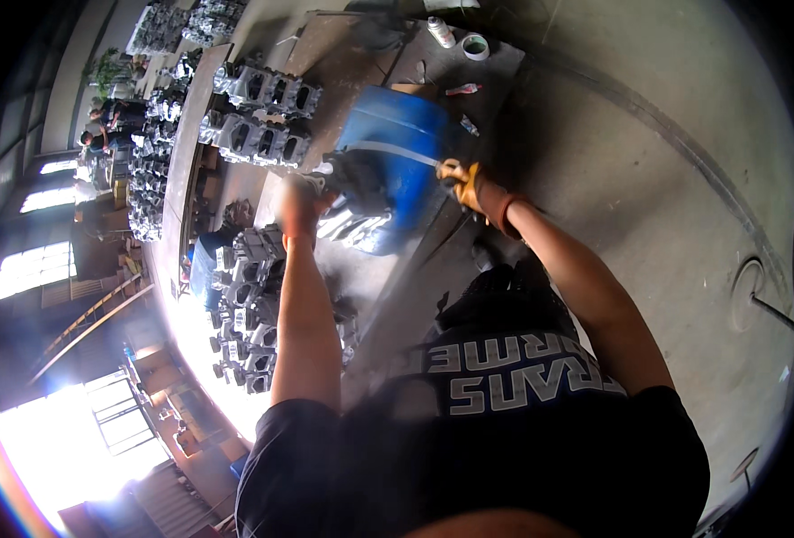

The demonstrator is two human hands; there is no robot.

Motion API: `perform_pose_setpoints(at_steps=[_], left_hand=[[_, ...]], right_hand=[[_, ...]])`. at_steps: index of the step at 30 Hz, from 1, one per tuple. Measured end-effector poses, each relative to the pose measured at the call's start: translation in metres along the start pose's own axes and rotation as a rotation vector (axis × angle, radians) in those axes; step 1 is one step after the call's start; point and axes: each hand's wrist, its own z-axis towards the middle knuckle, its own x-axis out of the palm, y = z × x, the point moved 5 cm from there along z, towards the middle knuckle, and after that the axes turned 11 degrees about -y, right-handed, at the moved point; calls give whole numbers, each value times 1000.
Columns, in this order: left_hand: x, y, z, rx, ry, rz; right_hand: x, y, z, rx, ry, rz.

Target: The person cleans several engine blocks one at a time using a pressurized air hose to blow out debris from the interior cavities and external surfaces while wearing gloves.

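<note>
My right hand [479,191], in a yellow and brown glove, is closed at the right end of a long, thin grey tool [388,148]. The tool reaches left across a blue plastic container [395,112], and its exact kind does not show. My left hand [300,208], in a reddish-brown glove, is at the left beside a dark and silver metal part [361,184] that lies against the blue container. Motion smears the left fingers, so their grip on the part cannot be made out.
Two grey metal castings [267,139] stand on the bench at the left. Several more castings [252,309] are stacked beside my left forearm. A white bottle [440,32], a roll of tape [475,47] and a small tube [463,90] lie at the far side. People [110,125] are in the background.
</note>
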Motion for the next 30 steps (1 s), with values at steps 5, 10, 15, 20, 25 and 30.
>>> perform_pose_setpoints(at_steps=[5,10,15,20,25,30], left_hand=[[58,55,62,701,-130,306],[99,207,102,434,-311,205],[118,134,120,272,-104,291],[114,130,116,236,-50,346],[111,137,116,194,-9,431],[106,134,111,96,59,364]], right_hand=[[-2,30,-6,-2,23,-99],[1,47,-6,54,130,-145],[35,-34,3,-72,94,-111],[13,14,-15,-348,284,-816],[4,23,-14,-358,548,-901],[32,11,-1,-621,607,-1038]])
